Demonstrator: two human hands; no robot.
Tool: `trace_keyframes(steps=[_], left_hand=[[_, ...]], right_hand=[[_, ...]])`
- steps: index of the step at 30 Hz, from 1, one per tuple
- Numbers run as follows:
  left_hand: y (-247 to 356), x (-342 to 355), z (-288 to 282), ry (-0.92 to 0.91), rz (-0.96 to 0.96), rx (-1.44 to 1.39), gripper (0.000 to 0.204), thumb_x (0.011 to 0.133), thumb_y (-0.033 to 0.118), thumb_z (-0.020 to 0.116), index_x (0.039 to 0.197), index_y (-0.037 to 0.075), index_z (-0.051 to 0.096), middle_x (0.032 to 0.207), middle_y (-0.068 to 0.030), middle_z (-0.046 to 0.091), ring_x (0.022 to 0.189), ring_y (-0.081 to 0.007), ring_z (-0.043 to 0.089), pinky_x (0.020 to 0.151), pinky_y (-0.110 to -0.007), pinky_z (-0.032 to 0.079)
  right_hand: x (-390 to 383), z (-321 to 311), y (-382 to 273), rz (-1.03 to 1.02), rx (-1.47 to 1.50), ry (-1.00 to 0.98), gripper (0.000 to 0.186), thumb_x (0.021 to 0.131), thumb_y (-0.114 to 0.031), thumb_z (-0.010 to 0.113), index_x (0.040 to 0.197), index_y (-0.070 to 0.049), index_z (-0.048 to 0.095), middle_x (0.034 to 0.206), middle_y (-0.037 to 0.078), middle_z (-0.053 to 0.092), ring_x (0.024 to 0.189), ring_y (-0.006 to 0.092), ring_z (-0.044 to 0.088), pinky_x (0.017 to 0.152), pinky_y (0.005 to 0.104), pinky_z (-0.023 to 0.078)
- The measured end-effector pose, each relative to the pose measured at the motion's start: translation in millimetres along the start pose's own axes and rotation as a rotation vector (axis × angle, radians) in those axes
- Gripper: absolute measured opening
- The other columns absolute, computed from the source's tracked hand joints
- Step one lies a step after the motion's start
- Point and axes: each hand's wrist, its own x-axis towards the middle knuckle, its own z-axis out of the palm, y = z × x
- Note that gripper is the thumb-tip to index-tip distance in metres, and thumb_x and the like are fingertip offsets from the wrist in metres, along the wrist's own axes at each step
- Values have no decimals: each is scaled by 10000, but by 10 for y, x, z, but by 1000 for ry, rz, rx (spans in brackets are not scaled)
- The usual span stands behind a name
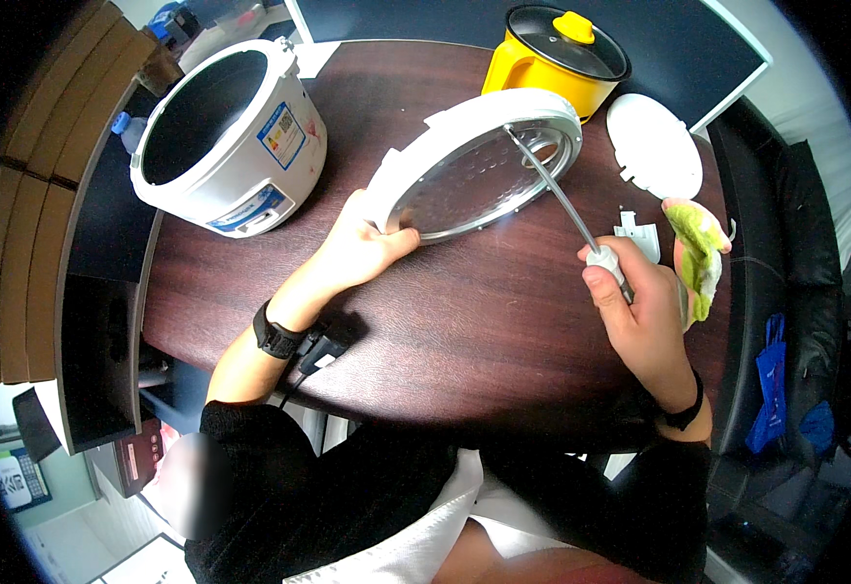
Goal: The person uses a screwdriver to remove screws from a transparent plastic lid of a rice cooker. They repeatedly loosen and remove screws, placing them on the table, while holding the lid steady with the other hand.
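My left hand (372, 241) is closed on the near left rim of a white rice cooker lid (411, 185), tilted up off the table. The lid's shiny metal inner side faces me and has a round hole near its right end. In my right hand (639, 307) is a screwdriver (566, 206), gripped by its pale handle. Its long shaft slants up to the left, and the tip meets the lid's inside near the upper rim. Whether a screw sits under the tip is too small to tell. The white rice cooker body (294, 146) stands uncovered at the left.
A yellow pot (532, 73) with a dark lid stands at the back. To its right lie a white oval cover (654, 146), a small white plastic piece (639, 234) and a green-and-white cloth (700, 258). A black plug (323, 352) lies by the table's front edge.
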Motion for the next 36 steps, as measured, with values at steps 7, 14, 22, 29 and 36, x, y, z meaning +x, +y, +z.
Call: trace_keyframes(steps=[7,14,22,29,36], left_hand=[[48,-7,3,-25,-55,81,125,697,-5,590,816,-31,566,660,-5,534,612,-84,502,570,-244,424],[-6,-9,-2,-20,26,48,104,698,-9,580,794,-31,547,641,5,499,590,-80,472,554,-246,412],[-58,-9,-31,-12,35,-23,96,725,4,596,809,-27,559,660,0,517,609,-85,485,571,-250,420],[57,-32,49,4,-30,-45,131,766,49,632,864,-26,588,695,-19,567,637,-90,522,588,-257,440],[5,-56,-31,-28,-26,16,193,740,19,597,922,-34,562,708,-1,534,655,-79,494,600,-246,427]], right_hand=[[-69,-35,-7,-130,-320,229,261,814,-220,669,969,-27,586,715,128,621,609,285,620,553,336,476],[-79,-102,0,-55,-163,71,255,877,-241,592,965,-3,570,707,107,599,553,211,592,515,306,453],[-47,-7,72,330,970,-500,461,997,-377,265,1001,24,492,581,42,492,389,104,450,375,215,364],[-1,71,127,356,1138,-521,509,994,-406,225,1009,42,467,589,44,480,361,109,435,339,223,345],[23,106,151,409,1366,-601,525,989,-426,226,1012,42,463,594,42,475,357,96,420,322,219,340]])
